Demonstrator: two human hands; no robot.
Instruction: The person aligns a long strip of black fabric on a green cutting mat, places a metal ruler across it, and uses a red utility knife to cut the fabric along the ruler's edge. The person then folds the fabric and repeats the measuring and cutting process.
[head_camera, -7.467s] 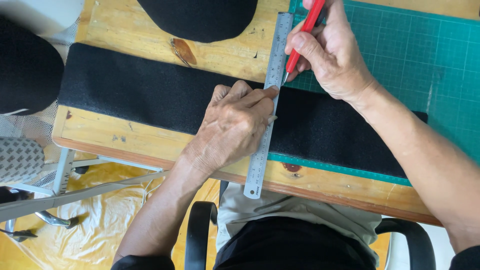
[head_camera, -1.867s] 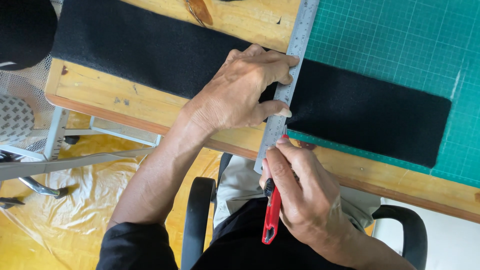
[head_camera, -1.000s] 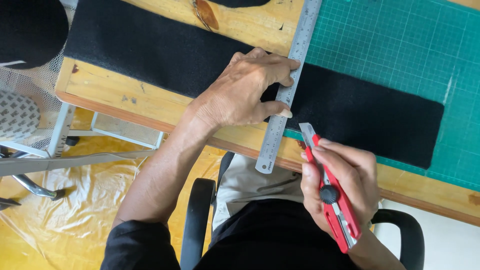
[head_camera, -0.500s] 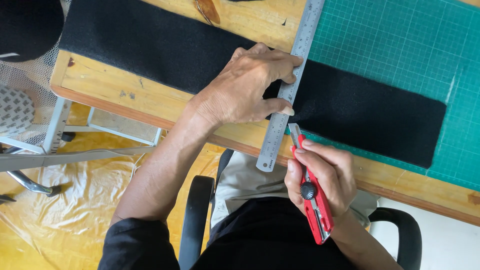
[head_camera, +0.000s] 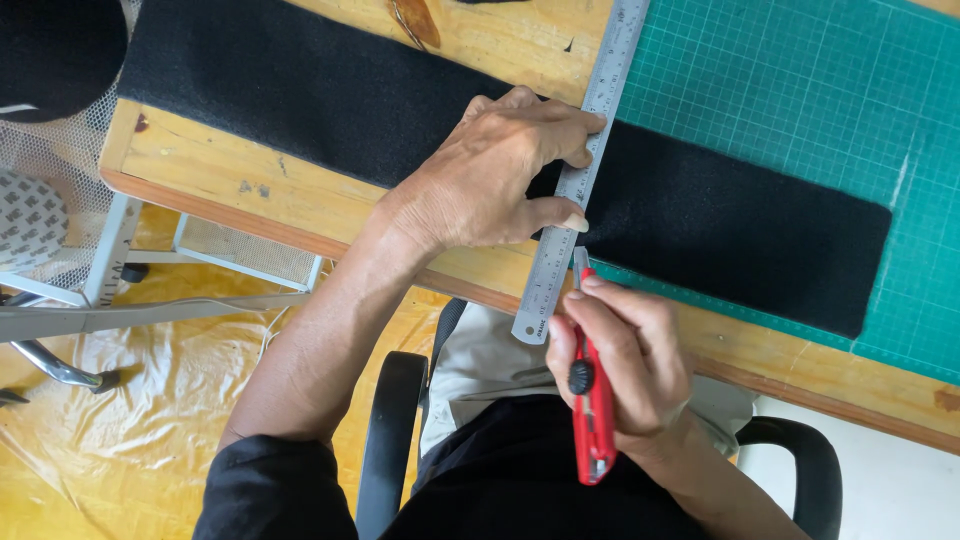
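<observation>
Since half a second ago the right hand (head_camera: 622, 365) has shifted up toward the table edge, bringing the blade tip of the red utility knife (head_camera: 592, 400) close to the near end of the steel ruler (head_camera: 580, 180).

Head view: right hand is closed in a fist-like grip on the knife, thumb along the handle beside the black slider knob; the blade tip sits just right of the ruler edge, at or near the near edge of the black felt strip (head_camera: 700, 215) (contact cannot be told).

Left hand (head_camera: 490, 180), above and left of the right, lies flat with fingers spread, pressing the ruler and felt down; fingertips touch the ruler.

Felt is matte and fuzzy, a long rectangle running across the wooden table (head_camera: 250, 180) onto the green gridded cutting mat (head_camera: 800, 90). Ruler is brushed metal, crossing the felt at an angle.
</observation>
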